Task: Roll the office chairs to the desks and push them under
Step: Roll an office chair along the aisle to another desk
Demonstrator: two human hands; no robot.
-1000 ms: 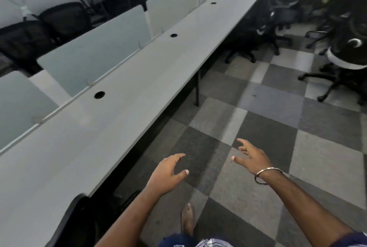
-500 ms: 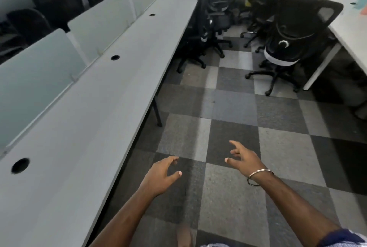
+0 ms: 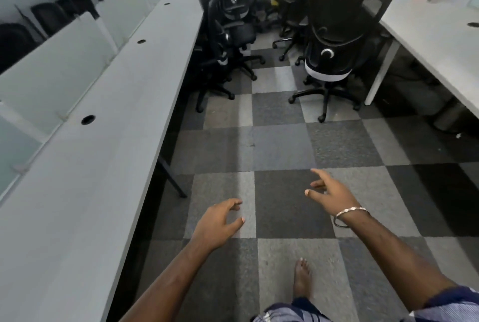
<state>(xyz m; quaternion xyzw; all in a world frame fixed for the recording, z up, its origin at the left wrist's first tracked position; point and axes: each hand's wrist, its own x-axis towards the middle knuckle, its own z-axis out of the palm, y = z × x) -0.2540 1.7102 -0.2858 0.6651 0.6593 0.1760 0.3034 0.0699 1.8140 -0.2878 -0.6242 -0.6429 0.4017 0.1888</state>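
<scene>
Only the head view to go on. Both hands were out in front over the carpet, empty: left hand (image 3: 217, 226) with fingers loosely curled around nothing, right hand (image 3: 330, 192) spread and relaxed, a bangle (image 3: 350, 215) on that wrist. A bare foot (image 3: 302, 279) showed below them.

Progress-wise, I'd say lots was left. The chairs were bunched up well ahead at the far end of the aisle, and nobody was touching any of them. The nearest chair (image 3: 334, 44) stood out in the open by the right desk (image 3: 438, 36), not tucked in. A couple of others (image 3: 228, 36) sat close against the left desk (image 3: 85, 179), maybe partly under, hard to tell. More were piled behind, too dark to count.

Floor was carpet tile (image 3: 282, 150) in a grey checker, so casters probably rolled with some drag. Long white desks ran down both sides, the left one with cable holes and frosted dividers (image 3: 51, 73).
</scene>
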